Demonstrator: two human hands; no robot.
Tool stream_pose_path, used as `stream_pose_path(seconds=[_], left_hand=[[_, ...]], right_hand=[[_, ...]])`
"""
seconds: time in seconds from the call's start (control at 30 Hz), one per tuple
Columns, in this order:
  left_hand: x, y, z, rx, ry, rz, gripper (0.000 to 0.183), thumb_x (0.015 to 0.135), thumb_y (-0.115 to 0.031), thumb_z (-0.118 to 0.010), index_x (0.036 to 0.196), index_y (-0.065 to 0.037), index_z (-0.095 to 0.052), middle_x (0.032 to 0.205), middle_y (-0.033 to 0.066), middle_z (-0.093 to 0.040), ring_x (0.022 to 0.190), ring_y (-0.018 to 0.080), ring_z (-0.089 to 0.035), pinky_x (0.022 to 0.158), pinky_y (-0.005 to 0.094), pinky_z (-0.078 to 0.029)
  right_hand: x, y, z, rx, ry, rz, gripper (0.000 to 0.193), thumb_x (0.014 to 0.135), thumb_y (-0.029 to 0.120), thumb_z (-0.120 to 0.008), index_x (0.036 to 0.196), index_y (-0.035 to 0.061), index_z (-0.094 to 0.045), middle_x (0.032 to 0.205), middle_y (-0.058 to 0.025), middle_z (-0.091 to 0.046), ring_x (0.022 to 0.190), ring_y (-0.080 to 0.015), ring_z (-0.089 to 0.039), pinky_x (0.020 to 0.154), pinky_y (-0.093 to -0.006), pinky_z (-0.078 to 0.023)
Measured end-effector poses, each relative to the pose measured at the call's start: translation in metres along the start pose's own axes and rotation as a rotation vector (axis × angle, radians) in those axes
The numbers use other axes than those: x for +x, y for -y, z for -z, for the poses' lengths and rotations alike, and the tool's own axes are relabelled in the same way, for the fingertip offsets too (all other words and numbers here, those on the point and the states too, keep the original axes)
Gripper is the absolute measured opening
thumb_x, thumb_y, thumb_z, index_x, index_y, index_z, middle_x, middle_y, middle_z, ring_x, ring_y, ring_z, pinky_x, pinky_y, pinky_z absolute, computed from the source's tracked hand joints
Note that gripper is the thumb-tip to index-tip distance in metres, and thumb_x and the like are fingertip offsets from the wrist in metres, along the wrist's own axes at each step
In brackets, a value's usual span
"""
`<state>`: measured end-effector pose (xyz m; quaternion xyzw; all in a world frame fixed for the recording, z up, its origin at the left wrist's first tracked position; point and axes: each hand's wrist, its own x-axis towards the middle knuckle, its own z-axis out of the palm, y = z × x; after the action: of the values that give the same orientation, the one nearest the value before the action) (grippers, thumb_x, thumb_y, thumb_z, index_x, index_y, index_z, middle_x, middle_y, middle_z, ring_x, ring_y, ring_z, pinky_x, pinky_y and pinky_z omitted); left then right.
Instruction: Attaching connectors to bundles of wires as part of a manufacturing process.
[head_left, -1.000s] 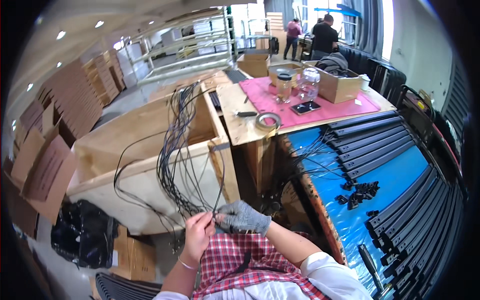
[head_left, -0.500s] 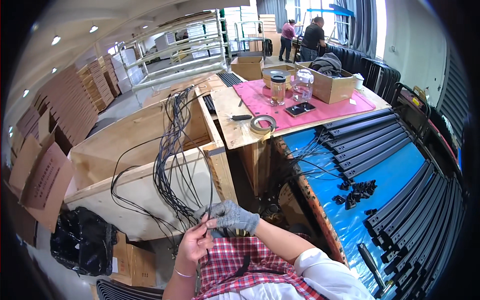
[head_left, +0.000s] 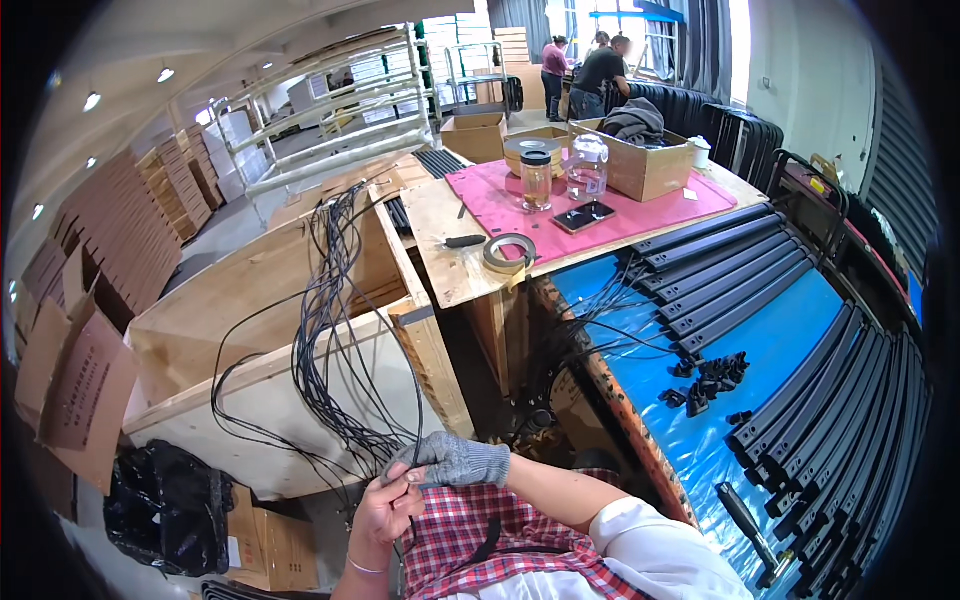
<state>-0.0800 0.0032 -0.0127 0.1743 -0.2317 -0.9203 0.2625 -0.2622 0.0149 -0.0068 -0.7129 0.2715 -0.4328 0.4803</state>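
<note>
Both hands point(head_left: 420, 475) still on cables point(head_left: 330, 330)

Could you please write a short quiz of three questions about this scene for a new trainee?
1. True or false: the right hand wears a grey knitted glove.
2. What do both hands grip? A) a roll of tape B) a bundle of black cables C) a glass jar
3. Fill in: the cables hang over the edge of a wooden ____.

Key:
1. True; the left hand is bare.
2. B; the roll of tape and the glass jar rest on the workbench.
3. crate.
</note>
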Motion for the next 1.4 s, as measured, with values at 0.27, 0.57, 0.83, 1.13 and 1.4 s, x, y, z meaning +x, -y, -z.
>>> stream_pose_path(seconds=[0.27, 0.57, 0.83, 1.13, 1.4], left_hand=[[0.01, 0.017, -0.004, 0.821, -0.548, -0.431, 0.008, 0.082, -0.001, -0.049, 0.091, 0.0, -0.05, 0.065, 0.0043, -0.054, 0.046, 0.0042, -0.039, 0.045, 0.0175, -0.032], [0.006, 0.023, -0.017, 1.041, -0.454, -0.459, 0.009, 0.083, -0.005, -0.052, 0.079, 0.003, -0.054, 0.061, 0.0025, -0.053, 0.046, 0.0034, -0.04, 0.041, 0.0181, -0.031], [-0.001, 0.028, -0.035, 0.7, -0.327, -0.38, 0.012, 0.084, -0.006, -0.05, 0.076, 0.003, -0.053, 0.057, 0.0014, -0.051, 0.044, 0.0031, -0.038, 0.04, 0.0178, -0.028], [0.004, 0.034, -0.008, 1.356, -0.336, -0.582, 0.012, 0.082, -0.003, -0.049, 0.072, 0.003, -0.053, 0.058, 0.0026, -0.05, 0.047, 0.0076, -0.039, 0.045, 0.0201, -0.029], [-0.011, 0.022, -0.022, 0.505, 0.082, -0.284, 0.02, 0.086, -0.007, -0.043, 0.069, 0.002, -0.049, 0.057, 0.0023, -0.046, 0.046, 0.0082, -0.036, 0.045, 0.0215, -0.027]], right_hand=[[-0.002, -0.03, -0.011, -0.478, -0.31, -0.174, 0.033, 0.081, 0.031, -0.053, 0.081, -0.0008, -0.059, 0.068, -0.0206, -0.055, 0.061, -0.0332, -0.053, 0.059, -0.0366, -0.043], [-0.011, -0.02, -0.009, -0.092, -0.467, -0.034, 0.027, 0.079, 0.026, -0.059, 0.082, -0.0009, -0.061, 0.069, -0.0097, -0.061, 0.064, -0.0168, -0.057, 0.062, -0.028, -0.045], [-0.022, -0.004, 0.002, 0.05, -0.341, 0.033, 0.022, 0.078, 0.022, -0.061, 0.077, -0.0003, -0.06, 0.067, -0.0055, -0.06, 0.064, -0.0122, -0.054, 0.061, -0.0262, -0.044], [-0.018, -0.011, -0.006, -0.58, -0.45, -0.067, 0.026, 0.077, 0.022, -0.062, 0.067, -0.0007, -0.056, 0.057, -0.0039, -0.054, 0.057, -0.0116, -0.05, 0.054, -0.0284, -0.041], [-0.011, 0.01, -0.017, 0.39, -0.33, -0.105, 0.024, 0.077, 0.021, -0.064, 0.069, -0.0005, -0.057, 0.067, -0.0046, -0.058, 0.065, -0.0075, -0.051, 0.056, -0.0277, -0.042]])
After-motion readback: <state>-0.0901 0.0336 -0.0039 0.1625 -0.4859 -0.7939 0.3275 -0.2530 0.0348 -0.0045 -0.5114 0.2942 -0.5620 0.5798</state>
